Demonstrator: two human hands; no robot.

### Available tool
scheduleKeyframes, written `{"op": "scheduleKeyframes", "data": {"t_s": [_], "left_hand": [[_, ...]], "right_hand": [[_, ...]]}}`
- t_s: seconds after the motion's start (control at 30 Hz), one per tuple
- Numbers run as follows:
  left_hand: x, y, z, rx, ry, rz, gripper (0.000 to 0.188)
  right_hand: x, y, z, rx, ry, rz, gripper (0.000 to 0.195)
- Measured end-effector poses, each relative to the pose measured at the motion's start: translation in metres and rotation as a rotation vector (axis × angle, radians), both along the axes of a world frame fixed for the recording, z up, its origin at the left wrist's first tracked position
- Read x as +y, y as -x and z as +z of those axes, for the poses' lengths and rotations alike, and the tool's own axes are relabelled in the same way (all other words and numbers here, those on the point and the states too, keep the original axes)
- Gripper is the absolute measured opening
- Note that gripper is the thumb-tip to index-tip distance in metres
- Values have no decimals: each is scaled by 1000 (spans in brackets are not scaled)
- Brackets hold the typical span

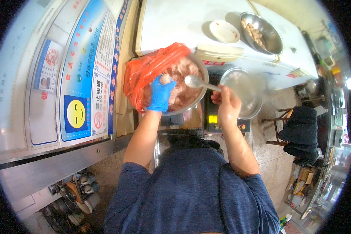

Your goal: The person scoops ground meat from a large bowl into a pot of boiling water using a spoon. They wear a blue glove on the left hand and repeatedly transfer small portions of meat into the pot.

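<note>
My left hand (pixel 160 94), in a blue disposable glove, is closed around some minced meat, and a rounded lump of meat (pixel 165 79) bulges out at the thumb. It is over a large metal basin (pixel 206 76) full of pink minced meat (pixel 188 68). A red plastic bag (pixel 152 65) drapes across the basin's left side. My bare right hand (pixel 228 106) grips the handle of a metal spoon (pixel 195 82), whose bowl is over the meat near the left hand. Right of the right hand, a steaming metal pot (pixel 253 112) holds cloudy liquid with pale pieces, partly veiled by steam.
Beneath the pot is an induction cooker (pixel 228 127) with a lit display. A white chest freezer (pixel 175 23) behind carries a white bowl (pixel 224 31) and a steel bowl (pixel 269 32) of meatballs. Posters cover the left wall; a chair (pixel 298 131) draped in dark cloth stands right.
</note>
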State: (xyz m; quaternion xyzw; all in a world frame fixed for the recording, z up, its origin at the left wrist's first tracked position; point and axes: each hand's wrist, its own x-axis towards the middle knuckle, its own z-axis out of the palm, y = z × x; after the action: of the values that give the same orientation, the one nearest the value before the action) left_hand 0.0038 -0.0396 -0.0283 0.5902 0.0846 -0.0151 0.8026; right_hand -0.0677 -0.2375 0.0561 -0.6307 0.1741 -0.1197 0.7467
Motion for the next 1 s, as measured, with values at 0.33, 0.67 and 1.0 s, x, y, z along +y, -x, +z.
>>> {"op": "scheduleKeyframes", "data": {"t_s": [0.33, 0.67, 1.0], "left_hand": [[1, -5, -10, -15, 10, 0, 17], [-8, 11, 15, -201, -417, -47, 16], [-11, 4, 7, -301, -461, -122, 16]], "right_hand": [[7, -5, 2, -13, -68, 3, 29], [15, -2, -1, -76, -15, 100, 26], [20, 7, 1, -112, 160, 43, 26]]}}
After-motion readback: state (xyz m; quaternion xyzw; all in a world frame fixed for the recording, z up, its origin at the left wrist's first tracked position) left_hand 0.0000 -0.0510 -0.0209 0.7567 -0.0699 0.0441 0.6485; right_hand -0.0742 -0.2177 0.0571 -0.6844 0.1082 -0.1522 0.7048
